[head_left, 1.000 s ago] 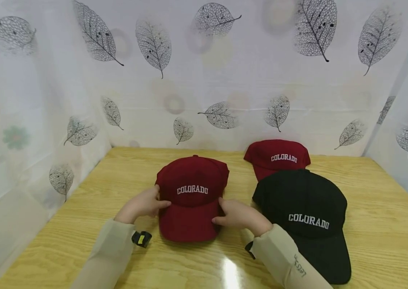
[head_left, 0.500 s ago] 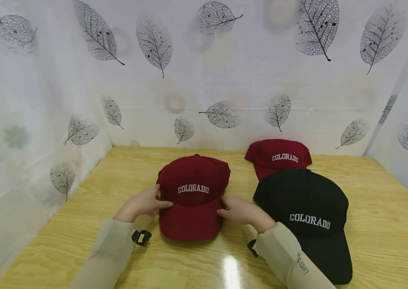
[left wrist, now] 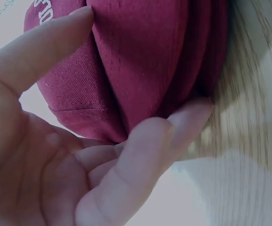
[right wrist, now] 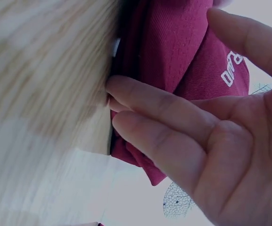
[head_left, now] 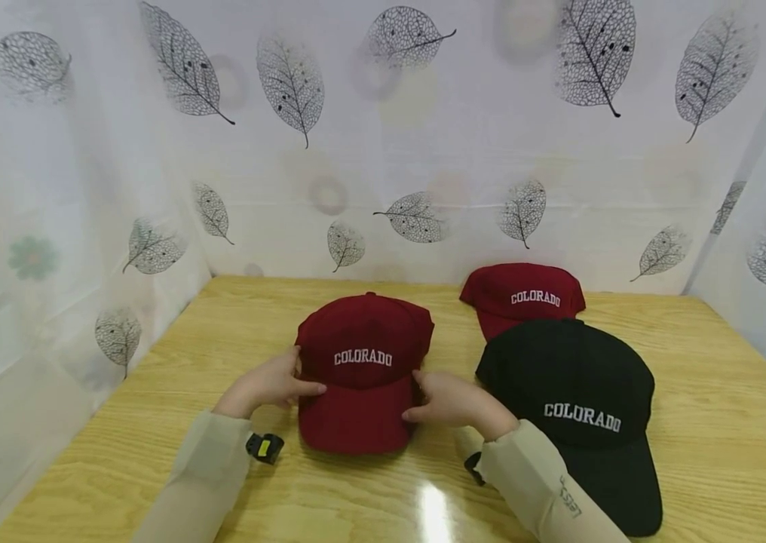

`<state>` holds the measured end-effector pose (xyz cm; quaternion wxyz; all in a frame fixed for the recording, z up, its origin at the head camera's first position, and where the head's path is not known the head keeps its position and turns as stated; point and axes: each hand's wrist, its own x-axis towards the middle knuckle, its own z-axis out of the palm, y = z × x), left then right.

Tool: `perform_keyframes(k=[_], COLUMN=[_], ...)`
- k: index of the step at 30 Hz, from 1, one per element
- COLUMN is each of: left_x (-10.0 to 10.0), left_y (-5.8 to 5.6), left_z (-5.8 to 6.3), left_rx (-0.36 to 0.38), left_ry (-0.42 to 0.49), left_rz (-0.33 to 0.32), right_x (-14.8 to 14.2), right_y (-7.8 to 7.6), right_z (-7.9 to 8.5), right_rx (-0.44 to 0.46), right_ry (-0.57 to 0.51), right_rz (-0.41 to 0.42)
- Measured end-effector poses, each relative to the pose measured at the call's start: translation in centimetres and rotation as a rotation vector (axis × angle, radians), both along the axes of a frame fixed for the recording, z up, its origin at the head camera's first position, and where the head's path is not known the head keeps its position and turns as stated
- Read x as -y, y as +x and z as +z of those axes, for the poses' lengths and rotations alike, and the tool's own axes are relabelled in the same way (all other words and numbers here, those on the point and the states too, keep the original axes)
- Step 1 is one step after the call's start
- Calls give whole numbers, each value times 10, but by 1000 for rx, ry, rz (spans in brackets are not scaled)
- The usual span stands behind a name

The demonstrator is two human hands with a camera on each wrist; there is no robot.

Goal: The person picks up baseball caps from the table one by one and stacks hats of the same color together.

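Observation:
A dark red baseball cap (head_left: 363, 332) with white COLORADO lettering sits on the table, brim toward me. My left hand (head_left: 268, 385) holds its left side, thumb on top of the brim and fingers at the side edge. On the opposite side my right hand (head_left: 451, 403) grips it, with the thumb on the brim's right edge. In the left wrist view the fingers (left wrist: 140, 150) reach down to the cap's lower edge by the tabletop, where several red folds or layers show. The right wrist view has fingertips (right wrist: 121, 87) tucked at the bottom edge.
A black COLORADO cap (head_left: 566, 377) lies right of my right forearm. It overlaps another red COLORADO cap (head_left: 525, 290) behind it. The wooden table (head_left: 206, 332) ends at a leaf-patterned curtain (head_left: 254, 166) at the back and sides.
My right thumb lifted slightly back from the brim half a second ago and now rests on it again. The caps and my left hand have hardly moved.

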<state>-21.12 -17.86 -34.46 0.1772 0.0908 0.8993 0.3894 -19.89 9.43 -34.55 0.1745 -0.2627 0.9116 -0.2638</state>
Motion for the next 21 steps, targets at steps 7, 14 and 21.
perform_keyframes(k=[7,14,21], left_x=[0,-16,-42], left_y=[0,13,32], left_z=[0,13,18], left_rx=[-42,-296,-613], left_ry=[7,-284,-431], left_rz=[-44,-64,-317], right_x=[1,2,1], right_y=[3,4,1], right_z=[1,1,-2], right_rx=[-5,-8,-4], right_ry=[5,-13,-36], right_rz=[8,-28,-25])
